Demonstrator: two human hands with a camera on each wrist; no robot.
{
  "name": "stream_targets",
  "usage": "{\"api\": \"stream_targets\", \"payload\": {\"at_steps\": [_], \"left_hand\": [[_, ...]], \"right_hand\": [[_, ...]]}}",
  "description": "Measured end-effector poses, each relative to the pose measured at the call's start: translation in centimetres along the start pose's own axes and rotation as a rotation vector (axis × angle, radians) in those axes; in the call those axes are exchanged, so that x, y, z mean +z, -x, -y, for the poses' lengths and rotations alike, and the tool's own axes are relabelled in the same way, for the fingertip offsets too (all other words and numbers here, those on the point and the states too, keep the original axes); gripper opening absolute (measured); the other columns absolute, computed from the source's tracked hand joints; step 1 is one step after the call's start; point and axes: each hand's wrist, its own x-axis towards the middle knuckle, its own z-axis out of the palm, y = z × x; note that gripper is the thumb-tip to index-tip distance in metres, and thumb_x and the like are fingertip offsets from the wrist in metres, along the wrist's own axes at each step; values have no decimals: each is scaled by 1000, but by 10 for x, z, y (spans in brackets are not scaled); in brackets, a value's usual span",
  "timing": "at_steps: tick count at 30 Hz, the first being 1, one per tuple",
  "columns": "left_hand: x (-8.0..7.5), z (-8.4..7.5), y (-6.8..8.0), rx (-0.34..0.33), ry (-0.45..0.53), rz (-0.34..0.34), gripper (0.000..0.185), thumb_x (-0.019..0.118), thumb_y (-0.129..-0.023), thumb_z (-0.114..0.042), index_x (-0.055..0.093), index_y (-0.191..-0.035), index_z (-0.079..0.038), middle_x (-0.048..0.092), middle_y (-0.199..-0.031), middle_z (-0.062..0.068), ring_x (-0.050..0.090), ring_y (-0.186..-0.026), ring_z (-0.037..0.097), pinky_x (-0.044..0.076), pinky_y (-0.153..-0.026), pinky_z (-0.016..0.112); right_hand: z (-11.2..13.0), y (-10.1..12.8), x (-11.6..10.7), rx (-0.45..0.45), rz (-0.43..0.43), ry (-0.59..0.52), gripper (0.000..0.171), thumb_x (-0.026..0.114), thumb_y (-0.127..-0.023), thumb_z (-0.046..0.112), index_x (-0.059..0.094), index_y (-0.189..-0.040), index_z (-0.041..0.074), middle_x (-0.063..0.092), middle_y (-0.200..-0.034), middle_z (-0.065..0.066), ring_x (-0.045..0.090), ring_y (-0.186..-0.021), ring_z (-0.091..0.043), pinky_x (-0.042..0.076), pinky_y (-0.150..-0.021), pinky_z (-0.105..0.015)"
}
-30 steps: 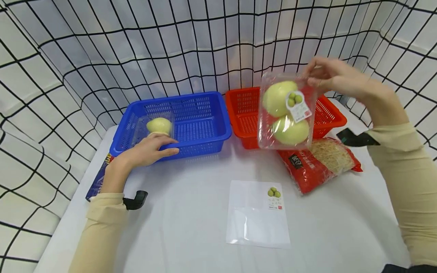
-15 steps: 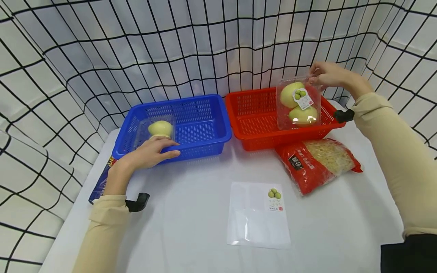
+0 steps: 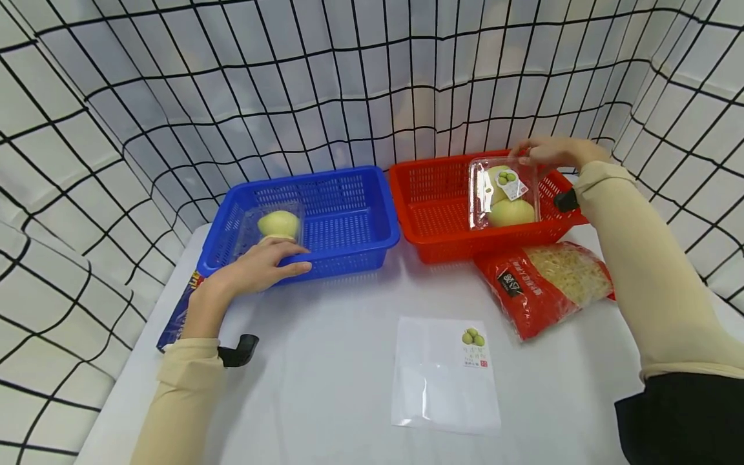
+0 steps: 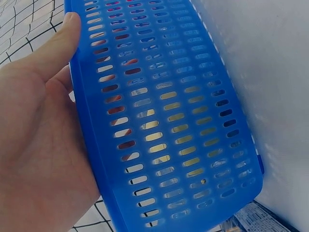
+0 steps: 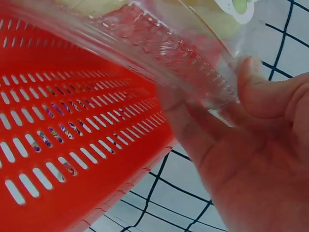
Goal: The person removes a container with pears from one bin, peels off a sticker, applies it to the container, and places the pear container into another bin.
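My right hand pinches the upper right edge of a clear plastic fruit box, tilted up over the red basket. Two pale yellow-green fruits and a white label show through its lid. In the right wrist view, the thumb lies on one side of the box edge with fingers on the other. My left hand grips the front rim of the blue basket, thumb outside and fingers over the rim. Inside that basket, partly hidden by the hand, lies another clear fruit box.
A red and clear bag of pale dried strips lies in front of the red basket. Nearer the front is a flat clear sleeve with a fruit label. A dark blue packet sits left of the blue basket. Black netting surrounds the table.
My right hand has brought the fruit box down and away from me, from in front of the red basket to within its outline. The left hand stays on the blue basket's rim.
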Motion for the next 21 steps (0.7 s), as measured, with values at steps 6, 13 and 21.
{"api": "stream_targets", "payload": {"at_steps": [6,13,21], "left_hand": [[-4,0,3,-3,-27,-8,56,52,-106,-47,57,-146,-7,48,-156,23,25,-153,47,22,-120,75],[-1,3,3,6,-19,-11,57,52,-105,-48,57,-145,-7,49,-155,23,26,-152,47,21,-119,75],[0,1,0,5,-10,-8,58,51,-106,-49,57,-145,-7,48,-156,23,25,-153,46,22,-120,74]], "right_hand": [[-1,-11,5,73,11,86,51,34,-108,17,31,-155,0,27,-154,-34,31,-138,-52,32,-118,-70],[3,-22,11,20,17,240,48,32,-101,6,44,-146,-7,39,-142,-36,37,-130,-49,32,-116,-69],[-2,-24,10,9,31,306,47,36,-100,10,50,-142,-4,44,-139,-36,41,-125,-49,37,-113,-68]]}}
